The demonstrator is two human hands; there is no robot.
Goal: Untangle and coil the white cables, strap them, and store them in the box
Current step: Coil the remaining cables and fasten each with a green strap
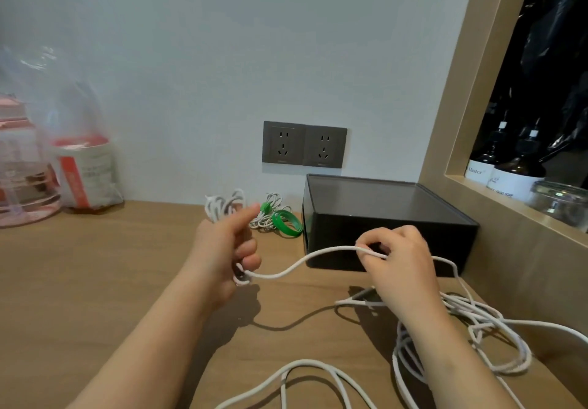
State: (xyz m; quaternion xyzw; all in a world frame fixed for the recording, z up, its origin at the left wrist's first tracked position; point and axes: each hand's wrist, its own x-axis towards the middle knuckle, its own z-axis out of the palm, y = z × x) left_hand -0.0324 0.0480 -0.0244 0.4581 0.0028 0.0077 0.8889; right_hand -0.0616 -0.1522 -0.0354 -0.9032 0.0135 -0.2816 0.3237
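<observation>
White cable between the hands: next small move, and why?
Probably the right hand carries its pinched white cable across to the left hand, adding a loop to the coil held there; a loose tangle lies uncoiled on the table.

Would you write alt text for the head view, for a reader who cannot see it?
Over a wooden desk, the left hand grips a coiled white cable while the right hand pinches its slack. Behind lie a green-strapped bundle and a black box.

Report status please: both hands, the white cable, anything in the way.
Left hand grips small coil of white cable. Right hand pinches the strand. Rest tangled on table. Box just behind, nothing between.
</observation>
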